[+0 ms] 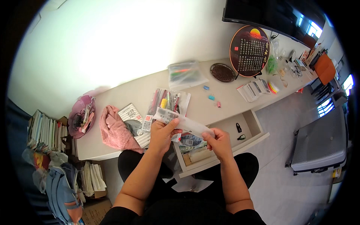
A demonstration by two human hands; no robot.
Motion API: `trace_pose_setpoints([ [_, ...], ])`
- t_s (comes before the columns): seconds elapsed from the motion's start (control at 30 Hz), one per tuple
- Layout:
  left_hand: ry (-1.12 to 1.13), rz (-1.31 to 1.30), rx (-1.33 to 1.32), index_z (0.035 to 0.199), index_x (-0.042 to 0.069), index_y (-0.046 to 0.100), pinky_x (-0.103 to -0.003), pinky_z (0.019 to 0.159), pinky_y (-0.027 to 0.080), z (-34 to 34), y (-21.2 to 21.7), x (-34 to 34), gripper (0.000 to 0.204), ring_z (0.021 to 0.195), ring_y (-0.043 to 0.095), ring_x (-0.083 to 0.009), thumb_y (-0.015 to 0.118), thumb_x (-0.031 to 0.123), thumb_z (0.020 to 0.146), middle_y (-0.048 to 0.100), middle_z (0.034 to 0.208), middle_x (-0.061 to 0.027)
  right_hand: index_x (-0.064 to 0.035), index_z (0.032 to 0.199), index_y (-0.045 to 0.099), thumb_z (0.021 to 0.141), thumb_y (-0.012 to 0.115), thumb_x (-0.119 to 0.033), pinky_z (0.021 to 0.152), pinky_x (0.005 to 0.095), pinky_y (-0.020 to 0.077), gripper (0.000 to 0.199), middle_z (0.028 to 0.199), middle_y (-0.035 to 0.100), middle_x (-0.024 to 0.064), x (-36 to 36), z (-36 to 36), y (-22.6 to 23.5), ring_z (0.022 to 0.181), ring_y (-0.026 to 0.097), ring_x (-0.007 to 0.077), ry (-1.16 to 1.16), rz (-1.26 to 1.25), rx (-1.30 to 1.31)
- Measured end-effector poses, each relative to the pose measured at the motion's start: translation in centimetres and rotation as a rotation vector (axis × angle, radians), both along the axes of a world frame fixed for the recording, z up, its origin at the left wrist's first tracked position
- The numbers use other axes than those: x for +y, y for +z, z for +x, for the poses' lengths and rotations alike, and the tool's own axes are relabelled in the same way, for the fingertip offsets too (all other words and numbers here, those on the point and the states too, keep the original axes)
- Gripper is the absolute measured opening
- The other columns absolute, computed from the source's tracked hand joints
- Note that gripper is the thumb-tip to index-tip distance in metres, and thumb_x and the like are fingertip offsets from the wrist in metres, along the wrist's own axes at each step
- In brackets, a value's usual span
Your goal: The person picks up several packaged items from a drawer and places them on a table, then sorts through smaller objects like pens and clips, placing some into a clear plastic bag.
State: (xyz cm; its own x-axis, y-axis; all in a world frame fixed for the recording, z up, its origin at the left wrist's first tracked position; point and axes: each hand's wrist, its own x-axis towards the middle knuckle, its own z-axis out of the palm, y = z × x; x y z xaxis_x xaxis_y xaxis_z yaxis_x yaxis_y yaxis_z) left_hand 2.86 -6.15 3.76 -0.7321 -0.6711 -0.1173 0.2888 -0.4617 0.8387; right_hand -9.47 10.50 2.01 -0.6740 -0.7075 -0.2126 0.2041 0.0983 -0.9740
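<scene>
Both hands are raised over an open desk drawer, sharing one long, flat clear packet [183, 123] with a printed label at its upper left end. The left hand [162, 134] pinches that labelled end, thumb on top and fingers curled under; the right hand [218, 141] closes on the lower right end, so the packet hangs slantwise between them, lifted clear of the desk and turned face-up, apparently for a look at its contents. What is inside it cannot be made out.

Directly below, the open drawer [250, 129] juts toward the seated person's lap, with more packets and a flat box crowded at its near end and two small dark objects lying apart at the far end. On the pale desk [123, 92] just behind the hands, a fan of similar clear packets of pens [167, 101] lies spread, seemingly laid out for sorting. To their left sit a printed booklet and a crumpled pink cloth [114, 131], and beyond that a purple dish [80, 112] heaped with oddments. Farther back are a clear pouch [185, 74], a few small binder clips [212, 96], a dark woven coaster, and a round plaque [249, 50] standing upright on its holder.
</scene>
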Motion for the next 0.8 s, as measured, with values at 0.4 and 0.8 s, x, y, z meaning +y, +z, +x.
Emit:
trace_pose_setpoints([
  [0.4, 0.190, 0.012, 0.006, 0.097, 0.001, 0.059, -0.024, 0.057, 0.054, 1.1, -0.4, -0.3, 0.018, 0.068, 0.063, -0.0127, 0.059, 0.018, 0.090, 0.066, 0.084, -0.0068, 0.0014, 0.100, 0.062, 0.083, 0.066, -0.012, 0.047, 0.0193, 0.0441, 0.022, 0.076, 0.065, 0.0053, 0.9, 0.7, 0.5, 0.056, 0.055, 0.0073, -0.034, -0.205, -0.278],
  [0.8, 0.070, -0.029, -0.046, 0.100, 0.003, 0.060, -0.025, 0.063, 0.054, 1.3, 0.0, 0.0, 0.024, 0.074, 0.064, -0.0121, 0.056, 0.024, 0.092, 0.066, 0.089, -0.0057, 0.0018, 0.095, 0.066, 0.079, 0.070, -0.017, 0.063, 0.0227, 0.0463, 0.026, 0.077, 0.065, 0.0042, 1.5, 1.1, 0.1, 0.066, 0.058, 0.0081, 0.282, -0.057, -0.141],
])
